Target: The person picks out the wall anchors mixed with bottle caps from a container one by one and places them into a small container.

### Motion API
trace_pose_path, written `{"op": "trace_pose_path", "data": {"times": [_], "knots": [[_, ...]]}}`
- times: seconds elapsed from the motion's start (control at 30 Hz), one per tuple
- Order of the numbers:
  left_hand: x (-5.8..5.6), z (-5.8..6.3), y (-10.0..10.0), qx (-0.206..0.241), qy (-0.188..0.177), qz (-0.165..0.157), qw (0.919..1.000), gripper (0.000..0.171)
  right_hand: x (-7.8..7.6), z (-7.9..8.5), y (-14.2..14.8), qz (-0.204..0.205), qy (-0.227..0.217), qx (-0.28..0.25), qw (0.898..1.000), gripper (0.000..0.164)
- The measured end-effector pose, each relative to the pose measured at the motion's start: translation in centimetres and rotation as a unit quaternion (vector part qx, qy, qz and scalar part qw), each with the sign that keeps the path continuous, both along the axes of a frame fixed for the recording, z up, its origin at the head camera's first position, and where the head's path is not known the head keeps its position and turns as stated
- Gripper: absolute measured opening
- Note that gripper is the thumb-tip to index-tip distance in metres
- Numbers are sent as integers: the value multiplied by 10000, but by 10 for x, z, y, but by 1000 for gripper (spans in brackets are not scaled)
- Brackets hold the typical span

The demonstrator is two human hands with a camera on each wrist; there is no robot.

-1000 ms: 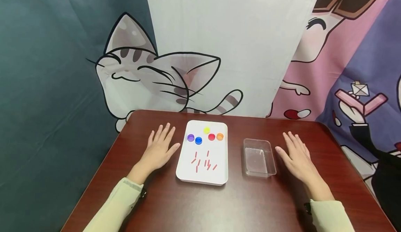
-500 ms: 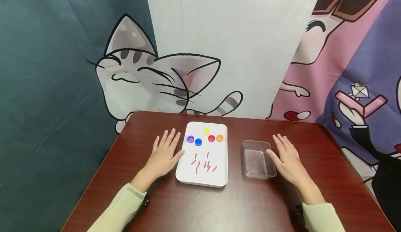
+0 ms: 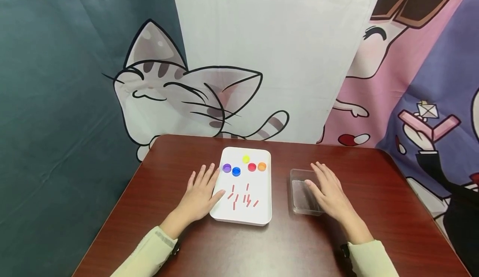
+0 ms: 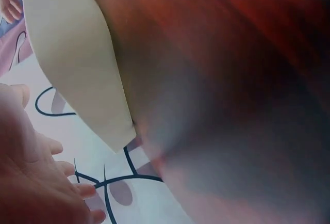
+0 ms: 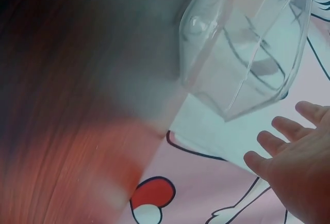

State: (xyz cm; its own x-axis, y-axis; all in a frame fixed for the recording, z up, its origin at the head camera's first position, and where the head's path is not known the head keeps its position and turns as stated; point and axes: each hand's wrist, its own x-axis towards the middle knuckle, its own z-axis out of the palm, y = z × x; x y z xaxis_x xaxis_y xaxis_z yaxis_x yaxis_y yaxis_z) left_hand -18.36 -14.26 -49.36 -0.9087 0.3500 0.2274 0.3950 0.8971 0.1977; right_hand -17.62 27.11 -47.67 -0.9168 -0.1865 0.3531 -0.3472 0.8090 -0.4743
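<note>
My left hand is at the left edge of a white tray, fingers spread and straight, thumb overlapping the tray in the head view. Small round coloured caps lie at the tray's far end: purple, blue, yellow, red and orange. Nearer the front are several short thin red sticks. My right hand hovers over the right side of a clear plastic box, its fingers extended and holding nothing. That hand covers part of the box's right wall.
Both lie on a dark red-brown wooden table with rounded far corners. Behind it hangs a cloth backdrop printed with a cartoon cat and figures.
Both hands have moved inward: the left one rightward to the tray's edge, the right one leftward over the box. Tray, caps, sticks and box stay where they were.
</note>
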Motion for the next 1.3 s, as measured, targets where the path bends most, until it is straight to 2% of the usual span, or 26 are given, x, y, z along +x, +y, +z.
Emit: {"op": "trace_pose_path", "data": {"times": [0.3,0.73,1.07,1.3], "knots": [[8,-5,9,-74,26,-75,9999,72,-1,-2,-17,135,-34,-17,9999,61],[16,-10,19,-421,-263,-126,9987,73,-3,-2,-43,313,155,28,9994,58],[18,-13,21,-393,-217,-188,9988,73,-4,-1,-61,399,-40,35,9992,60],[20,-14,21,-390,-359,-119,9985,75,-7,-3,-72,334,-251,-6,9991,63]]}}
